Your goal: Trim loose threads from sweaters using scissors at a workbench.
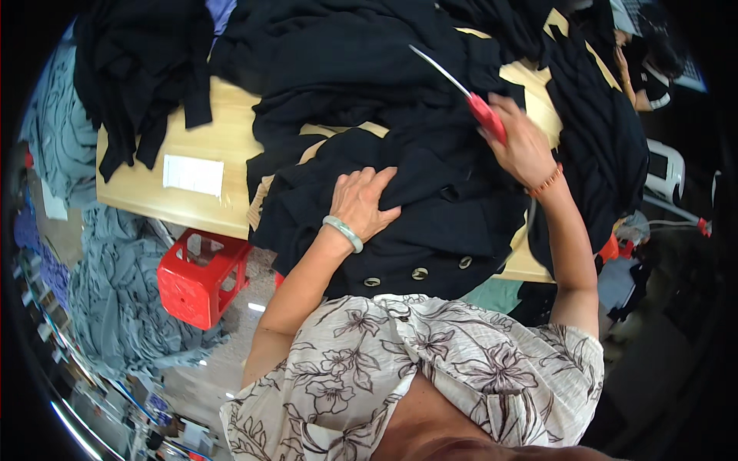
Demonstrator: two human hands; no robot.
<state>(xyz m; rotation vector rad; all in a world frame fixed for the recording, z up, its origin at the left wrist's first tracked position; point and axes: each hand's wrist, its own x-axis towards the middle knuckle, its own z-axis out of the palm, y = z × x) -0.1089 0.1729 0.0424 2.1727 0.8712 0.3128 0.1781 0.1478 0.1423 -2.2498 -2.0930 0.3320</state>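
My left hand (361, 201) lies flat, fingers spread, on a black garment (430, 223) with a row of light buttons near the table's front edge. A pale bangle circles that wrist. My right hand (521, 142) grips red-handled scissors (461, 88), blades pointing up and left over the black cloth. An orange bead bracelet sits on the right wrist.
A wooden table (207, 142) carries heaps of black clothes (146, 77) and a white paper slip (194, 174). A red plastic stool (201, 278) stands below it at left. Grey-blue fabric (115, 300) piles on the floor. Another person (642, 65) sits at far right.
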